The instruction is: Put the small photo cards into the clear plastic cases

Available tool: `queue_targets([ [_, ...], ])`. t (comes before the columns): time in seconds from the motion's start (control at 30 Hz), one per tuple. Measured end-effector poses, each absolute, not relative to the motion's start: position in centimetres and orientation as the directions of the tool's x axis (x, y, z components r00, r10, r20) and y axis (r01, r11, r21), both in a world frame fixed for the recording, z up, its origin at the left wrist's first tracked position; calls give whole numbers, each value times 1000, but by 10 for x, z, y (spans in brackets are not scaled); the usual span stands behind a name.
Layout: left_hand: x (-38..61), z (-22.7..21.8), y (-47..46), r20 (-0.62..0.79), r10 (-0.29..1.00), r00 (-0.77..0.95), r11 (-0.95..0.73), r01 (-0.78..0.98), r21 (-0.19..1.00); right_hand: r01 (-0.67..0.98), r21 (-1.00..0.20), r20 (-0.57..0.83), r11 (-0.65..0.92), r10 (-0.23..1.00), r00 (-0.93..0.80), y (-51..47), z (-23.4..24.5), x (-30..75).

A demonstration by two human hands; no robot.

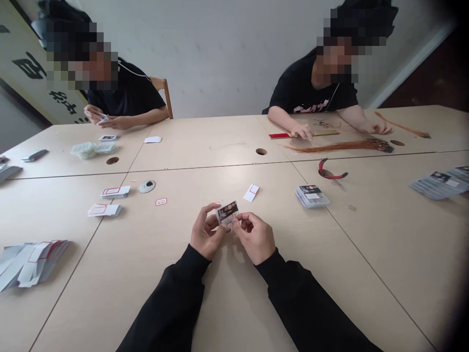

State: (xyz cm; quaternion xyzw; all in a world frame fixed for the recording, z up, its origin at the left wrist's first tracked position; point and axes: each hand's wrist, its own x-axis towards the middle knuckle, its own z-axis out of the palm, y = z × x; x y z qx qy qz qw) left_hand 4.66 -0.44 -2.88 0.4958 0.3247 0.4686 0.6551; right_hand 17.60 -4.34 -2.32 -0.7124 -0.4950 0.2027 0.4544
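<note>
Between my two hands, above the middle of the table, is a small flat clear plastic box (227, 211) with a black printed card on its upper part. My left hand (208, 231) grips its left side, thumb in front and fingers behind. On the lower right, my right hand (255, 235) pinches it with thumb and forefinger. Just beyond my hands lies a small white label slip (251, 192) with a red edge. A stack of similar clear boxes (312, 196) sits to the right.
White label stacks (104, 210) and a round white disc (147, 186) lie left, with grey-white strips (32, 264) nearer. Red-handled pliers (331, 172) stand right, before a brown wire bundle (340, 146). More boxes (441, 183) lie far right. Two co-workers sit opposite, hands on the table.
</note>
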Motion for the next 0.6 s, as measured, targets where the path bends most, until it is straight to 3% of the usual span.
queue_targets([
  [0.6, 49, -29, -6, 78, 932, 354, 39, -312, 949, 587, -796, 165, -145, 882, 441, -45, -19, 174],
])
